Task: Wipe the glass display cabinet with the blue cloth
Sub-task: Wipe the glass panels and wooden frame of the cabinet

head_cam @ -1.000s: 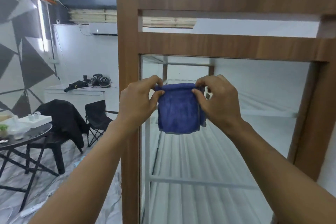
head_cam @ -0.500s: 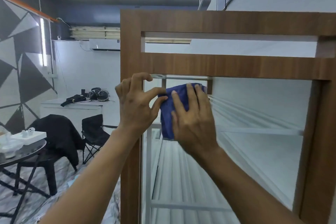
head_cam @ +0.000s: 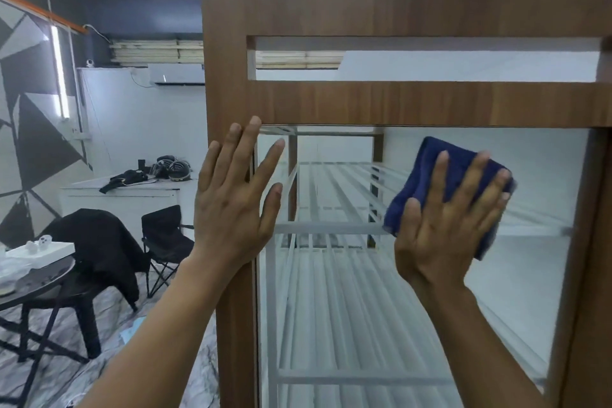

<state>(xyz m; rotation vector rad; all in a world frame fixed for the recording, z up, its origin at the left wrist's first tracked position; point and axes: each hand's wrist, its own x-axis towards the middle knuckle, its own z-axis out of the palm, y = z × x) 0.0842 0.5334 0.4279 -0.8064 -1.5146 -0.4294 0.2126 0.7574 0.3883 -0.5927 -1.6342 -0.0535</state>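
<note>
The glass display cabinet [head_cam: 381,103] has a brown wood frame and a large glass pane with white shelves behind it. A folded blue cloth [head_cam: 427,172] lies flat against the upper right of the pane. My right hand [head_cam: 447,225] presses it there with fingers spread and straight. My left hand [head_cam: 231,199] rests flat and spread on the cabinet's left upright, fingertips reaching onto the glass edge.
To the left stand a round dark table [head_cam: 36,281] with white items, a chair draped with a black jacket [head_cam: 102,242] and a folding chair [head_cam: 165,232]. A white counter [head_cam: 132,192] with gear runs along the back wall.
My right hand slid the cloth from the pane's upper left to its upper right. My left hand let go of the cloth and now lies flat on the left upright.
</note>
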